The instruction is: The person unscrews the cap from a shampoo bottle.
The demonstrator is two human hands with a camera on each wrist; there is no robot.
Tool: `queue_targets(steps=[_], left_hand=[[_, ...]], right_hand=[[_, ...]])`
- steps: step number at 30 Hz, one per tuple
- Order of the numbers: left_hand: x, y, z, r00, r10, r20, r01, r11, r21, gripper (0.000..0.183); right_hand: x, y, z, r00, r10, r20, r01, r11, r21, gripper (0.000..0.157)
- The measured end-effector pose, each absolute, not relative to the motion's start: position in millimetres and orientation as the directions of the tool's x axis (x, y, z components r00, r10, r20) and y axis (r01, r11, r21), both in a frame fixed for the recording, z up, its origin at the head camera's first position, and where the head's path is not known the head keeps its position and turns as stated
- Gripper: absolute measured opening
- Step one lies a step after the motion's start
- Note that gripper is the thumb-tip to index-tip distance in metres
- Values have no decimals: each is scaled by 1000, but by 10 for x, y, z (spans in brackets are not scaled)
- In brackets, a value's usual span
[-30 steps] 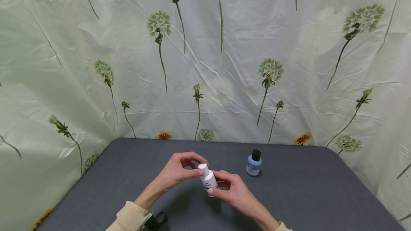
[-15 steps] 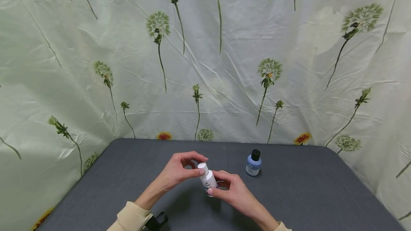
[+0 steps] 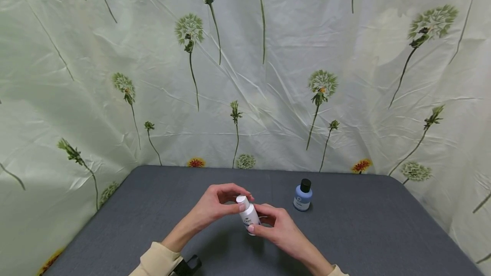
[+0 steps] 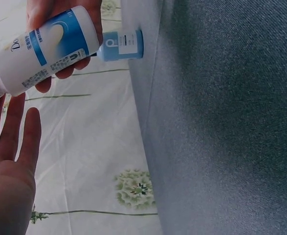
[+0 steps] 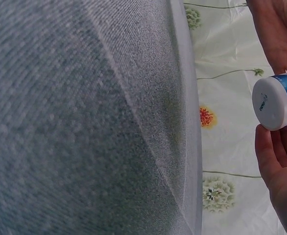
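Observation:
A small white bottle with a blue-and-white label is held tilted above the table, between both hands. My right hand grips its body, thumb on the near side and fingers behind. At the top, the thumb and fingers of my left hand pinch the white cap. In the left wrist view, the labelled side of the white bottle shows beside the left hand. Its flat base faces the right wrist camera.
A blue bottle with a black cap stands upright on the dark grey table, to the right of and beyond the hands. A pale curtain printed with dandelions hangs behind the table's far edge and along its sides.
My left hand's fingers have shifted slightly to the right and down round the cap. My right hand and the white bottle's body stay almost where they were.

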State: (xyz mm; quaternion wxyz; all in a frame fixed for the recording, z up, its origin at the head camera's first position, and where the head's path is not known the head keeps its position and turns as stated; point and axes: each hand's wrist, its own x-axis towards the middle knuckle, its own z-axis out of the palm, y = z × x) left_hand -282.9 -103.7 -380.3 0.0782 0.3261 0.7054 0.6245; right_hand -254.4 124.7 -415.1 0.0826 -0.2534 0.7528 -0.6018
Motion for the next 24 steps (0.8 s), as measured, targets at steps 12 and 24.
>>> queue_targets(steps=[12, 24], left_hand=[[-2825, -1106, -3828, -708, 609, 358, 382, -97, 919, 33], [-2846, -1087, -3845, -785, 520, 335, 420, 50, 906, 26]], right_hand=[[-2545, 1251, -4161, -852, -486, 197, -289, 122, -949, 40], [-2537, 1247, -4158, -852, -488, 188, -278, 118, -953, 41]])
